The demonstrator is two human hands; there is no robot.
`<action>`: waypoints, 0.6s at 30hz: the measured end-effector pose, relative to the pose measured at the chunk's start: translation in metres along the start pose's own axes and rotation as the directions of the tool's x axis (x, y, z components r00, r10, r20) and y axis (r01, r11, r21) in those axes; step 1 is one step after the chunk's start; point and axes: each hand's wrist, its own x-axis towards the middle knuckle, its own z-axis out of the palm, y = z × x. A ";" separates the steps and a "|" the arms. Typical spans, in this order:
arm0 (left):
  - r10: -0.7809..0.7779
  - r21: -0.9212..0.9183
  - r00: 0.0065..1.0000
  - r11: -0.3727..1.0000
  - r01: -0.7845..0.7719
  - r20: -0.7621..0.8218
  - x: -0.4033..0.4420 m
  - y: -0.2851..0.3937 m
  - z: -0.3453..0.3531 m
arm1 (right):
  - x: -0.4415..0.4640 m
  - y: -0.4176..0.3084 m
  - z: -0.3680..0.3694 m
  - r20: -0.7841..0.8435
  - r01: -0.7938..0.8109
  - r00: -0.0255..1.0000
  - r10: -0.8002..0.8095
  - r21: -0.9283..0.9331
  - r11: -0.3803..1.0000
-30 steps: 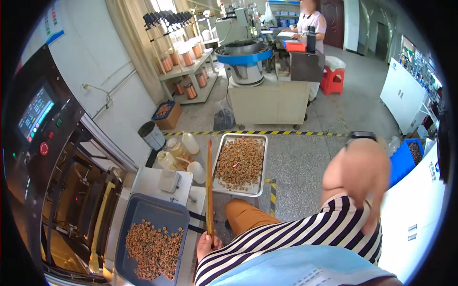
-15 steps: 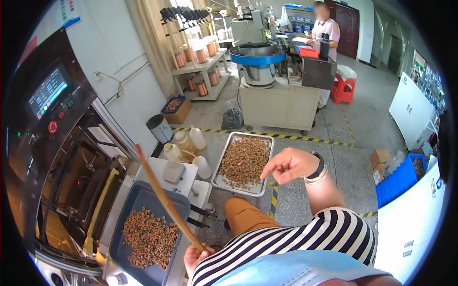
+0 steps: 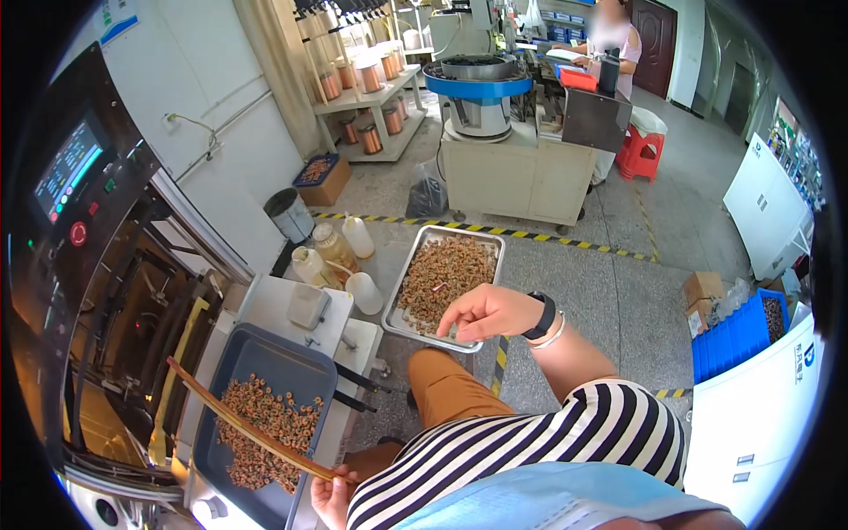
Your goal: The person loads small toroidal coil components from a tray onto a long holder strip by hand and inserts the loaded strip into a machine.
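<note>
My left hand (image 3: 332, 496) is closed round the lower end of a long wooden stick (image 3: 247, 427), which slants up and left over a grey tray (image 3: 281, 346). Many small ring-shaped parts (image 3: 274, 424) lie in that tray. Bent at the fingers and apparently empty, my right hand (image 3: 488, 314) hovers by the lower right part of a metal tray (image 3: 495, 274). This second tray holds a spread of similar small copper-coloured parts (image 3: 442, 274). A black band and a light bracelet are on my right wrist.
A machine with a screen (image 3: 71, 172) stands at the left. Bottles (image 3: 358, 237) and a white cup (image 3: 364, 293) are beside the metal tray. Ahead are a bowl feeder (image 3: 478, 87) and a person (image 3: 625, 44). Blue crates (image 3: 733, 340) and a white cabinet (image 3: 760, 415) are right.
The stick has swung from upright down to the left, over the grey tray. My right hand has come from the far right to the metal tray's edge.
</note>
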 end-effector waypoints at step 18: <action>-0.038 0.217 0.942 0.969 0.117 -0.334 0.014 0.002 -0.031 | 0.042 -0.007 0.002 0.103 0.046 0.994 -0.034 -0.116 0.992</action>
